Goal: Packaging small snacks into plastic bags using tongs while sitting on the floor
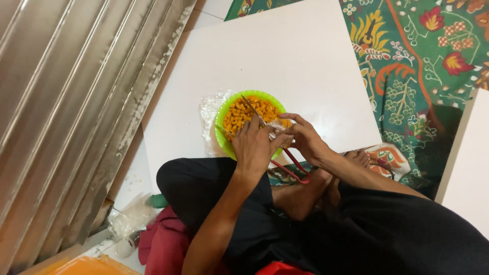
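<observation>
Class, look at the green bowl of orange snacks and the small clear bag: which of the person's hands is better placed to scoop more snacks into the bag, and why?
Probably the left hand: it lies over the bowl and the tongs reach into the snacks from it. The right hand is at the bag.

Seated cross-legged on a patterned green mat [407,76], white board [285,66] in front. Green bowl [222,109] of orange snack pieces [243,111] near its edge. Left hand [254,147] and right hand [301,136] over the bowl, gripping red-handled tongs [290,165] and a small clear plastic bag [276,127].
</observation>
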